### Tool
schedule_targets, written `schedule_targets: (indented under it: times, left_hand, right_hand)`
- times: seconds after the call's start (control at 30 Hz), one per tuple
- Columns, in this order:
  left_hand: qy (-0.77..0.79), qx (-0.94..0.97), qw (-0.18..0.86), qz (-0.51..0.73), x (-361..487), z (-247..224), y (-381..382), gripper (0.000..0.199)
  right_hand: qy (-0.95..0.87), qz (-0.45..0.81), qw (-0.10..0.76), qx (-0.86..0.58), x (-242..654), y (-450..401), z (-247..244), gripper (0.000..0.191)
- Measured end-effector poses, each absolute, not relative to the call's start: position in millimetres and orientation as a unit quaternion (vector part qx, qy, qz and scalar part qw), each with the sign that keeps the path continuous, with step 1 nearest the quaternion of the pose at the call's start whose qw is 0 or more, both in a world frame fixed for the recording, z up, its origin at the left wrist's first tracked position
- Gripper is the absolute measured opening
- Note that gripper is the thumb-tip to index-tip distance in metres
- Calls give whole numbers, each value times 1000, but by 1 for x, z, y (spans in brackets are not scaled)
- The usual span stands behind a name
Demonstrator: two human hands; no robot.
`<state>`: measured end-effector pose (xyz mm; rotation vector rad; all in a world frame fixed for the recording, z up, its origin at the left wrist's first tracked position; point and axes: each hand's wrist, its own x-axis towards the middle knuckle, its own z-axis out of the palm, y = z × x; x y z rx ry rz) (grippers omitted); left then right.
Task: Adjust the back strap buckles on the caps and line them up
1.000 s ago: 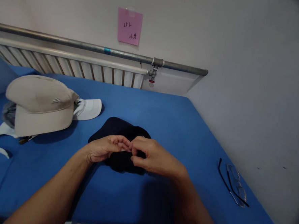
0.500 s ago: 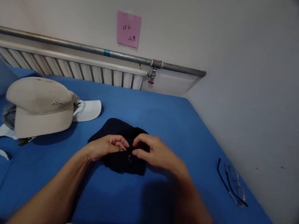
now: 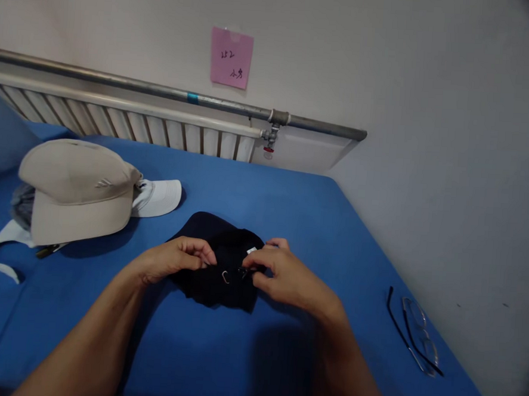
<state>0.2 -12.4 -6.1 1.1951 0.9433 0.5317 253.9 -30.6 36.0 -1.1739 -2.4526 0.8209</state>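
Note:
A black cap (image 3: 227, 290) lies on the blue surface in front of me, its dark brim pointing to the upper left. My left hand (image 3: 180, 260) pinches the cap's fabric near the brim side. At the cap's right part, my right hand (image 3: 282, 275) is closed at the fingertips on a small dark piece, which looks like the strap or its buckle. Between the hands a small light curved mark (image 3: 225, 277) shows on the cap. A white label (image 3: 251, 251) peeks out beside my right fingers.
A beige cap (image 3: 81, 181) rests at the left over a white cap (image 3: 161, 197) and other headwear. Eyeglasses (image 3: 417, 339) lie at the right edge of the blue surface (image 3: 265, 192). Behind stand a radiator (image 3: 161, 129) and a pipe; a pink note (image 3: 231, 58) hangs on the wall.
My hands have moved apart, the right one to the right with the small dark piece. The white label has come into sight. The whole view has shifted slightly.

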Motion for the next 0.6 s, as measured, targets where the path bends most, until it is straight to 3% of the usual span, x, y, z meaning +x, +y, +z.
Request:
schedule_targets:
  times: [0.3, 0.6]
  left_hand:
    - [413, 544, 688, 247, 9, -3, -18, 16]
    - [407, 528, 687, 290, 11, -8, -18, 18]
  right_hand:
    - [-846, 311, 191, -388, 253, -25, 30, 21]
    - [-729, 493, 264, -394, 260, -19, 29, 20]
